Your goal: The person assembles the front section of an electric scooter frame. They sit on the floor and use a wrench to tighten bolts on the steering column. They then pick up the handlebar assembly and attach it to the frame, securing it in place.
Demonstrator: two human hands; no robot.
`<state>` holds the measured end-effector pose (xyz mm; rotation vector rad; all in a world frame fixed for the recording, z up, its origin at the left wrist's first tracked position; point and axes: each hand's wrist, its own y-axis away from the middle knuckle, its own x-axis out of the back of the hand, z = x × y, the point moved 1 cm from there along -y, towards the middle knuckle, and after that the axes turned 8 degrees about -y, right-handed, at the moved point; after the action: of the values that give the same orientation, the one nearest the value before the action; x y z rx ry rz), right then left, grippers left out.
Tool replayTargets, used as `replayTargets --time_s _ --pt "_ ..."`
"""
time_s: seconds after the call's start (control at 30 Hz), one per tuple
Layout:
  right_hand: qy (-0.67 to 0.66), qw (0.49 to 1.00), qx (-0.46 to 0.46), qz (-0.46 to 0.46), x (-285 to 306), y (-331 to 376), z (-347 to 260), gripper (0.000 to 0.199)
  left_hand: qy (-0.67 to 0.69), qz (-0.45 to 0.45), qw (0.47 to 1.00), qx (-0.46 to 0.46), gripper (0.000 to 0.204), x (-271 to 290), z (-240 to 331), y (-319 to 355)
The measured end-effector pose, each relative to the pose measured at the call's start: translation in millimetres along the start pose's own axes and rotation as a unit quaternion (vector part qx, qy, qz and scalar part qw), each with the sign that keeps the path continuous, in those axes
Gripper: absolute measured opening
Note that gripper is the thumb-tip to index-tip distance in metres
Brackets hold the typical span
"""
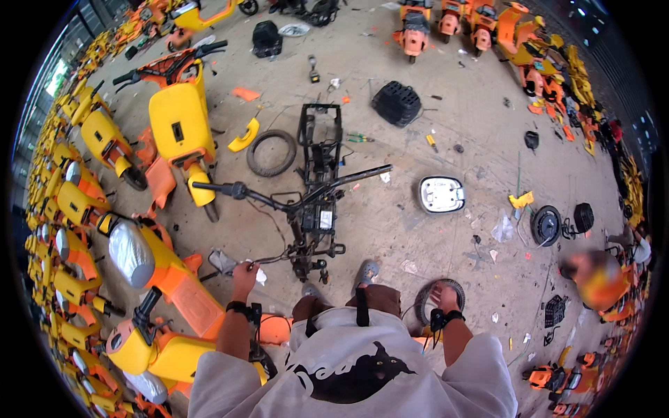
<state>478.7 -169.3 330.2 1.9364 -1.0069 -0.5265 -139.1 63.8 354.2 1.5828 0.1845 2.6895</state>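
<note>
Before my feet stands a stripped black scooter frame [317,150], its handlebar [286,203] spread wide across it. My left hand [244,279] is closed at the frame's left side, its fingers pinched at the end of a thin dark cable [275,259] that runs toward the frame's front. A grey cloth-like piece [221,262] lies just beyond that hand. On my right side, my right hand [444,298] is open with fingers apart, holding nothing. It hangs above a black tyre [420,306] on the floor; whether they touch I cannot tell.
Yellow and orange scooters [181,125] crowd the left. A loose tyre [272,153], a black box-like part [397,103], a white-and-black seat-shaped part [442,194] and a wheel [546,225] lie about. Another person [603,279] crouches at the right.
</note>
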Motion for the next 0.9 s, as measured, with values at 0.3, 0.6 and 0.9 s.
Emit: replayTargets --time_s 0.3,0.6,0.9 --pt "-0.081 0.989 -0.003 0.121 57 90 122 0.024 0.131 -0.144 0.980 0.037 0.022 -79 -110 12" --pt "-0.065 0.991 -0.022 0.116 16 143 161 0.024 0.112 -0.270 0.956 0.040 0.019 -83 -115 23" --pt "-0.019 0.995 0.011 0.099 -2 140 157 0.030 0.057 -0.244 0.968 -0.012 0.015 -100 -118 23"
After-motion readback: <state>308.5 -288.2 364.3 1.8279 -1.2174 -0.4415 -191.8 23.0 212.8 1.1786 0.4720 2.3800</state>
